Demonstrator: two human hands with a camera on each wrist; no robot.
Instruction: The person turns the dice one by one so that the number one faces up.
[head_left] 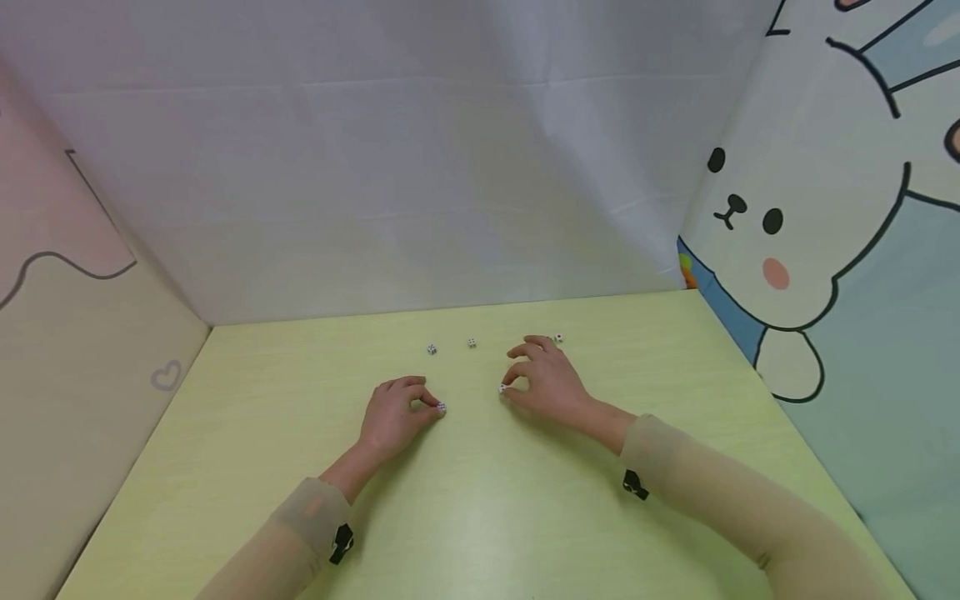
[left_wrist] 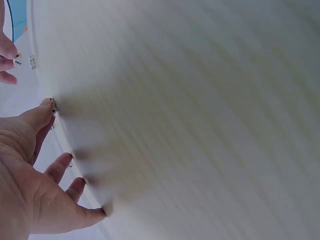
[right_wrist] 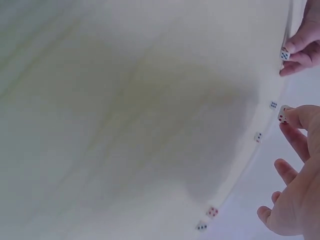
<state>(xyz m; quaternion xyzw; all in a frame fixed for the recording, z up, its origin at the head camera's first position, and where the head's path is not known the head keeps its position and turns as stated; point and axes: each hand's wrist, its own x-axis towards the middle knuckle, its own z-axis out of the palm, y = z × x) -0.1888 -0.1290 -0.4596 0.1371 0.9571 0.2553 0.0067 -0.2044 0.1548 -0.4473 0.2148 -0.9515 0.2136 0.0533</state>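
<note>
My left hand [head_left: 395, 417] pinches a small white die [head_left: 442, 407] between thumb and index finger, close to the tabletop; in the left wrist view its other fingertips touch the surface. To the right, my right hand [head_left: 549, 385] pinches another die [head_left: 502, 389] between thumb and forefinger, its other fingers spread. The right wrist view shows red dots on this die [right_wrist: 283, 114], held a little off the table. Two dice, one at the left [head_left: 432, 349] and one nearer the middle [head_left: 472, 342], lie beyond the hands.
Past the right hand's fingers lies a die [head_left: 558, 337]; the right wrist view shows a red-dotted die [right_wrist: 212, 212] beside a dark-dotted one [right_wrist: 201, 226]. A pale yellow table [head_left: 465, 517] meets a white cloth [head_left: 420, 183] at its back edge. A rabbit-printed panel [head_left: 885, 333] stands right.
</note>
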